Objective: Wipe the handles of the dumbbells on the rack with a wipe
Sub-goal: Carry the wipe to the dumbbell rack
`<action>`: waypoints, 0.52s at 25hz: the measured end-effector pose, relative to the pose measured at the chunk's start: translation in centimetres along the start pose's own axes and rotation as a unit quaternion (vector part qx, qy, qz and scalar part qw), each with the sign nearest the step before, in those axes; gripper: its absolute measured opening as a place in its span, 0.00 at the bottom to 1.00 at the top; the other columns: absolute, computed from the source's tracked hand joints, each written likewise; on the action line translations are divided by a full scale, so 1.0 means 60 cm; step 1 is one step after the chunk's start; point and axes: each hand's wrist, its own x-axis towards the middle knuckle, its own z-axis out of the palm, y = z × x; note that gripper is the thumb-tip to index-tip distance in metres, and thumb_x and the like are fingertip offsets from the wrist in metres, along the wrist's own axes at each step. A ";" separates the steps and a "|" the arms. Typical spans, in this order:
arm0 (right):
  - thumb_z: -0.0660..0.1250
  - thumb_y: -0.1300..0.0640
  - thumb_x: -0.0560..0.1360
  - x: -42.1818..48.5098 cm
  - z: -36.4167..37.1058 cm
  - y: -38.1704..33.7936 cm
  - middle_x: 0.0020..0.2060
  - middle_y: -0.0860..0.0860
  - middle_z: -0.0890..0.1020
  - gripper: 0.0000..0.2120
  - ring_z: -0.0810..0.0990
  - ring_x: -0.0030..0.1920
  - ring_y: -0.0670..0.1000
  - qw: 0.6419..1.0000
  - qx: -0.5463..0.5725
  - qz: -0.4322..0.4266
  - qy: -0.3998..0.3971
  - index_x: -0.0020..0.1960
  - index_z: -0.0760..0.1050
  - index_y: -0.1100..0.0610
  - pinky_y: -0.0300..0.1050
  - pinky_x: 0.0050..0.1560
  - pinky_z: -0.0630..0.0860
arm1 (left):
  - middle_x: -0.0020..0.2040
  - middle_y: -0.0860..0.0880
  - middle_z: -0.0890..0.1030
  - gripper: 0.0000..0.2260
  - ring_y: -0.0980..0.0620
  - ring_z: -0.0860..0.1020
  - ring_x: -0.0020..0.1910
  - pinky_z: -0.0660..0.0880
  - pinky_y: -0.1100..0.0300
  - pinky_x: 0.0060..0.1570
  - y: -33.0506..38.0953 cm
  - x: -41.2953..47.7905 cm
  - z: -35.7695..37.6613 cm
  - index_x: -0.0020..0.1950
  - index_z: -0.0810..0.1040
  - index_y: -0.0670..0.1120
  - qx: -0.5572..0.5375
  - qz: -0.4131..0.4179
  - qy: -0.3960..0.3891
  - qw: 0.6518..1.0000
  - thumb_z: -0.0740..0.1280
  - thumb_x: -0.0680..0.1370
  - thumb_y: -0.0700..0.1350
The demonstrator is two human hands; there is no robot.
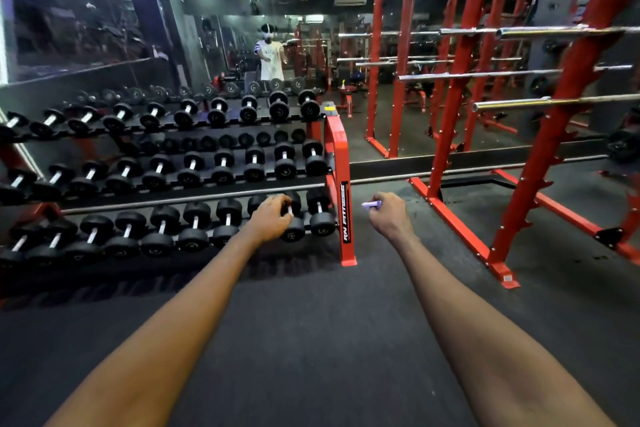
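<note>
A red three-tier rack (341, 156) holds rows of black dumbbells with silver handles. My left hand (272, 218) reaches over the bottom tier near its right end, its fingers curled around the handle of a dumbbell (294, 230), second from the right. The rightmost dumbbell (321, 217) stands free beside it. My right hand (388, 215) hovers to the right of the rack's end post, fingers closed on a folded pale purple wipe (372, 204) that sticks out to the left.
A wall mirror (214, 31) behind the rack reflects a person in a white top. Red squat racks (561, 107) with chrome barbells stand on the right. Dark rubber floor (311, 322) stretches between me and the rack.
</note>
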 end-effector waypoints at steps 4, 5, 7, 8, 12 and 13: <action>0.62 0.54 0.72 0.161 0.019 0.023 0.42 0.58 0.78 0.06 0.77 0.45 0.62 0.999 -0.033 -0.015 0.040 0.39 0.73 0.57 0.53 0.46 0.75 | 0.71 0.46 0.71 0.20 0.44 0.72 0.69 0.70 0.47 0.68 -0.007 0.165 -0.008 0.73 0.70 0.47 -0.022 0.005 0.009 1.000 0.63 0.81 0.47; 0.62 0.56 0.73 0.203 0.024 0.034 0.44 0.58 0.78 0.04 0.77 0.46 0.62 0.998 -0.039 -0.019 0.049 0.41 0.73 0.56 0.54 0.47 0.75 | 0.71 0.46 0.71 0.20 0.45 0.71 0.70 0.70 0.48 0.68 -0.008 0.207 -0.007 0.74 0.70 0.47 -0.022 0.008 0.010 1.000 0.63 0.81 0.47; 0.63 0.60 0.74 0.280 0.030 0.053 0.46 0.59 0.77 0.03 0.76 0.48 0.61 0.998 -0.022 -0.017 0.063 0.47 0.74 0.58 0.50 0.47 0.73 | 0.73 0.45 0.70 0.21 0.45 0.70 0.71 0.69 0.51 0.69 -0.009 0.280 -0.009 0.75 0.69 0.46 -0.021 0.010 0.021 1.000 0.64 0.82 0.46; 0.63 0.61 0.74 0.322 0.036 0.064 0.47 0.59 0.77 0.04 0.76 0.48 0.60 0.998 -0.011 -0.017 0.067 0.48 0.74 0.59 0.48 0.47 0.71 | 0.74 0.44 0.70 0.21 0.45 0.69 0.72 0.68 0.52 0.69 -0.010 0.319 -0.008 0.75 0.69 0.45 -0.017 0.013 0.026 0.999 0.64 0.82 0.46; 0.62 0.62 0.74 0.499 0.063 0.102 0.48 0.58 0.79 0.07 0.76 0.49 0.59 0.999 0.018 -0.032 0.039 0.51 0.72 0.60 0.50 0.49 0.73 | 0.72 0.43 0.72 0.21 0.45 0.71 0.70 0.68 0.52 0.68 -0.015 0.488 0.010 0.75 0.69 0.44 -0.005 0.020 0.044 0.999 0.65 0.82 0.46; 0.62 0.62 0.74 0.543 0.069 0.109 0.48 0.57 0.80 0.07 0.76 0.49 0.58 0.999 0.017 -0.033 0.012 0.52 0.73 0.60 0.49 0.49 0.73 | 0.71 0.43 0.72 0.21 0.45 0.72 0.69 0.69 0.52 0.68 -0.016 0.532 0.013 0.74 0.70 0.45 -0.002 0.017 0.040 0.999 0.65 0.82 0.46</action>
